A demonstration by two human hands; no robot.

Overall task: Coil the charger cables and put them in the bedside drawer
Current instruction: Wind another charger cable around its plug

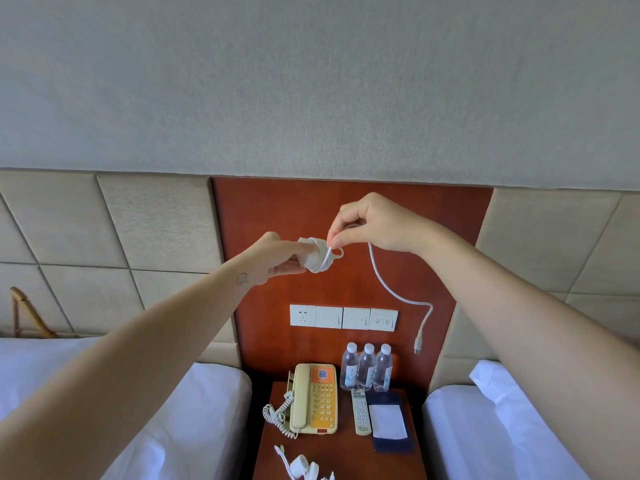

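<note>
My left hand [277, 258] holds a white charger [317, 258] up in front of the red wooden panel, with several turns of white cable wound round it. My right hand [367, 223] pinches the cable just right of the coil. The loose end of that cable [388, 289] hangs down to the right and ends in a connector [419, 342]. A second white charger with its cable [304, 467] lies on the bedside table [346, 455] at the bottom edge of the view. No drawer is in view.
On the bedside table stand a beige and orange phone [313, 400], a remote [360, 412], a dark folder with a white notepad [389, 422] and three water bottles [366, 367]. A socket and switch panel [343, 317] is on the wall. White beds flank the table.
</note>
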